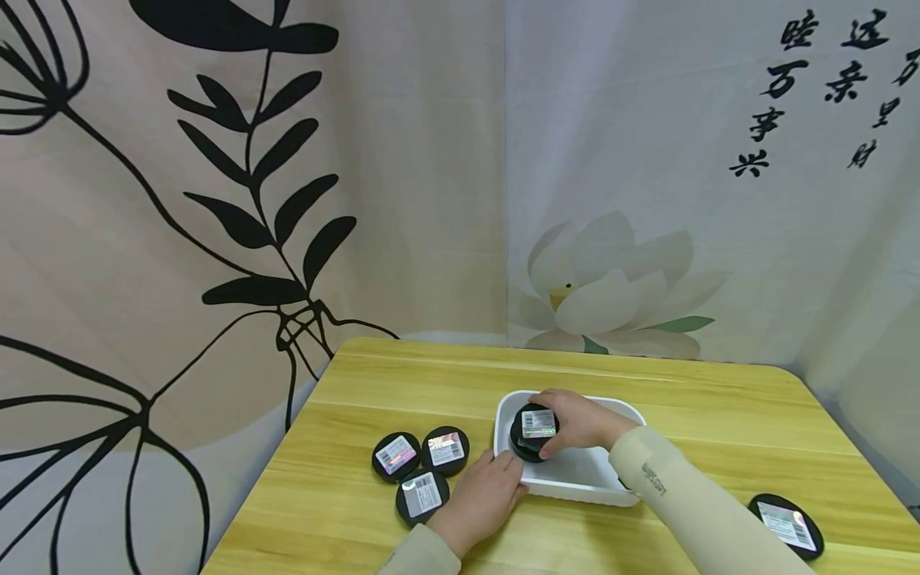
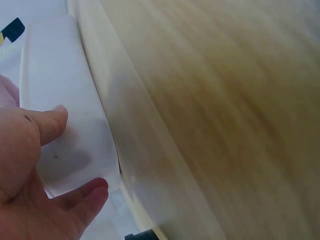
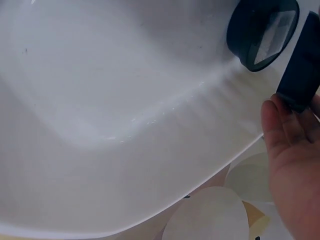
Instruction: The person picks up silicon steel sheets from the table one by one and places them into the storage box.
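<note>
The white tray (image 1: 575,485) is best held steady, and the held disc (image 1: 539,423) level and clear of the lower disc (image 3: 245,32) inside. Left to right: three labelled black discs (image 1: 422,495) on the counter (image 1: 309,495); the left hand (image 1: 483,491), thumb and fingers about the tray's near-left corner, gripping it; the right hand (image 1: 584,419), pinching the held disc by its edge over the tray's left end; a lone disc (image 1: 787,525) at right.

From 1 head camera, we look forward and down at the white basin (image 1: 575,489), with the curtain (image 1: 431,176) behind it. Our 2 wrist cameras sit close: the left faces the basin's outer wall, the right its inside, which the head view shares.
</note>
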Demonstrator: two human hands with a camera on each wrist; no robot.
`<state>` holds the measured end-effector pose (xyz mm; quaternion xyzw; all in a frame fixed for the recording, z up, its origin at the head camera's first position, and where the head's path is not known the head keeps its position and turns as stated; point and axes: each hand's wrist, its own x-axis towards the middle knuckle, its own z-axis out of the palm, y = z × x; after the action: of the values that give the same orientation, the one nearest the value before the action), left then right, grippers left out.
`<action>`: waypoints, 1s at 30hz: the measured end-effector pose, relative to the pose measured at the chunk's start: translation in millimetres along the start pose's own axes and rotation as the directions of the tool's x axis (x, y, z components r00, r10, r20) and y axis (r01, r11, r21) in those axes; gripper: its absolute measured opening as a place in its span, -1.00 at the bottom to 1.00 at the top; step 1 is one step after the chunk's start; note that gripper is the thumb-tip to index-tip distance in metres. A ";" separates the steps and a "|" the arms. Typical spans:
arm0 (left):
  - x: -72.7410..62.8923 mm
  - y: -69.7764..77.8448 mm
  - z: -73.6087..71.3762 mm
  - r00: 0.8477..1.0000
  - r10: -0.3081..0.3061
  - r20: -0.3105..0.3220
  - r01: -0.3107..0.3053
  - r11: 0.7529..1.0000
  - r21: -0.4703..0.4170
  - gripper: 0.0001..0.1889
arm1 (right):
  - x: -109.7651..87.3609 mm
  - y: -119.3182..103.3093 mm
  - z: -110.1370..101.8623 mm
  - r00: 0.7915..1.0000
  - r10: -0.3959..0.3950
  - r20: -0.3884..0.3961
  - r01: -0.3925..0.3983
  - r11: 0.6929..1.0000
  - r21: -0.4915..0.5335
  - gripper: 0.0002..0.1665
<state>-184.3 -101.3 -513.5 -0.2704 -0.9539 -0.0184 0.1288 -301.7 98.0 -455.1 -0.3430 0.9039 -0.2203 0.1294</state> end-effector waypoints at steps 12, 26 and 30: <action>1.0 0.2 -0.5 1.000 -0.002 0.009 0.002 1.000 0.004 -0.79 | 6.6 4.7 7.8 1.000 -0.009 0.020 0.009 1.000 -0.004 -0.05; 1.3 1.0 -3.9 0.999 -0.015 0.050 0.016 1.000 -0.014 -0.79 | 14.8 7.8 10.7 0.999 -0.001 0.037 0.002 0.999 -0.035 -0.06; 1.4 0.7 -2.8 0.999 -0.011 0.039 0.011 1.000 -0.003 -0.79 | 15.1 7.1 11.9 0.999 -0.026 0.044 0.028 0.998 -0.049 -0.09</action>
<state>-184.4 -100.3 -510.5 -0.2657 -0.9577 -0.0154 0.1094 -312.2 88.8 -470.2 -0.3630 0.9014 -0.1920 0.1376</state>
